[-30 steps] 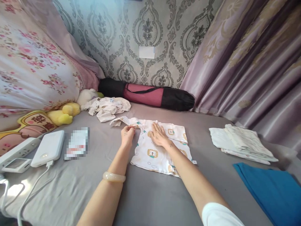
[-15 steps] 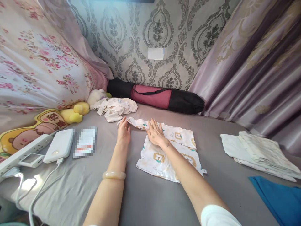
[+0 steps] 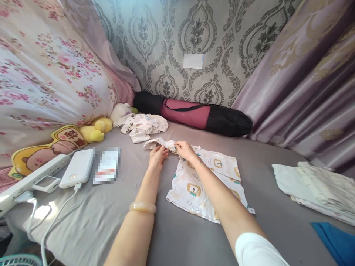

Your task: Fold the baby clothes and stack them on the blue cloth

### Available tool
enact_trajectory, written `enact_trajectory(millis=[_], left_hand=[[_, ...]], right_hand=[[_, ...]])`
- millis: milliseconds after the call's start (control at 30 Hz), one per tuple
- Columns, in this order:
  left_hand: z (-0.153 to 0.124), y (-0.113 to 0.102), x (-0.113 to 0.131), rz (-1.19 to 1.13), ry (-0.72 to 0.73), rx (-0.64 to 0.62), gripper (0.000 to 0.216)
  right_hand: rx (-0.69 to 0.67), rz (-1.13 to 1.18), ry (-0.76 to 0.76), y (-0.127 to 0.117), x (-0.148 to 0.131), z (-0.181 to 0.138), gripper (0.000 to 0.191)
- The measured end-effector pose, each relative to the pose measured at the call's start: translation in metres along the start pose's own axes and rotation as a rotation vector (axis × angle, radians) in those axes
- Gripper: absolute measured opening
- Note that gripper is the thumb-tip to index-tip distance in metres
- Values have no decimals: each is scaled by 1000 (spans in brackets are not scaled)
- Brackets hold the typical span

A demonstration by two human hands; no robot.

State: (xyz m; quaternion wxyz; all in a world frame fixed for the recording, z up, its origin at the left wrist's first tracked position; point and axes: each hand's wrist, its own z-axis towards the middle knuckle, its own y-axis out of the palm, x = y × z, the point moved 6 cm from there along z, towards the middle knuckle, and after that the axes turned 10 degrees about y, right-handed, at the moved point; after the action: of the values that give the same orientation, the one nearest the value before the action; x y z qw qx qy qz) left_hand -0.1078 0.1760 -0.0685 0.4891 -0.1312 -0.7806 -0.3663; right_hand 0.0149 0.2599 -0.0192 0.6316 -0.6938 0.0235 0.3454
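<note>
A small white baby shirt [image 3: 210,177] printed with yellow lions lies flat on the grey bed sheet [image 3: 177,236]. Its sleeve [image 3: 158,142] sticks out to the left at the far edge. My left hand [image 3: 158,155], with a pale bangle on the wrist, pinches that sleeve from the left. My right hand [image 3: 185,149] is closed on the same sleeve where it joins the shirt body. The two hands are close together, almost touching.
A crumpled heap of pale clothes [image 3: 142,125] lies behind the shirt. Folded white clothes [image 3: 318,188] and a blue cloth [image 3: 337,242] are at right. A white power bank [image 3: 77,172], power strip [image 3: 30,181] and cables sit left. Plush toys [image 3: 95,129] and a red-black bag [image 3: 205,118] line the back.
My right hand lifted from lying flat on the shirt and closed on the sleeve. My left hand went from open beside the sleeve to pinching it. The view shifted left.
</note>
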Motion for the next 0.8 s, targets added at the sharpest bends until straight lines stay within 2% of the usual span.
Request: enact_trajectory(millis=[167, 333, 467, 633, 800], left_hand=[[3, -3, 3, 51, 33, -7, 14], [5, 0, 2, -39, 5, -3, 14], [7, 3, 1, -108, 3, -25, 8], [9, -1, 2, -61, 12, 7, 13], [8, 2, 4, -66, 3, 25, 9]], right_hand=[[-79, -142, -9, 15, -16, 25, 37], [-127, -208, 43, 22, -20, 44, 30], [-118, -217, 43, 22, -18, 48, 28], [-97, -143, -6, 20, -15, 45, 26], [34, -46, 81, 9, 0, 50, 27]])
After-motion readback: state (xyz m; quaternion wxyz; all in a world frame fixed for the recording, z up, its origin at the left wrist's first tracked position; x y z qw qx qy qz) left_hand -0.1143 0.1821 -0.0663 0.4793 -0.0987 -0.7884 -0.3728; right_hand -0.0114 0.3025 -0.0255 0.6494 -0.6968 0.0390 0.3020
